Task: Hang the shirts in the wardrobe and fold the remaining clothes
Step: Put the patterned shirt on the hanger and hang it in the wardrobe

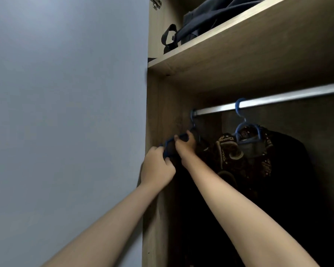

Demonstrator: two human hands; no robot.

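Inside an open wooden wardrobe (158,116), seen from below and close up, two bare forearms are raised toward the left end of a metal hanging rail (278,98). A blue plastic hanger (171,142) is hooked over the rail right beside the wardrobe's left wall. Its near arm is gripped by the left hand (157,166), whose fingers are curled around the plastic. The right hand (186,144) is closed on the same hanger a little higher and farther in, with the thumb and fingers wrapped over its upper bar. A dark garment hangs below this hanger, but it is lost in shadow, so it cannot be told whether it is fully seated on the shoulders.

Further right on the rail, a second blue hanger (248,132) carries a dark patterned shirt (245,157) with brown and gold motifs, which hangs freely and is touched by neither hand. On the shelf (239,54) above the rail, a dark blue bag (210,22) with straps is stored. A plain grey wall (66,112) fills the left of the view.

As a judgement, the hanging part of the task is well under way: one shirt appears finished, and another seems to be in the course of being settled at the rail's left end. No folded clothes or worktop are in view, so the folding cannot be assessed and is presumed outstanding.
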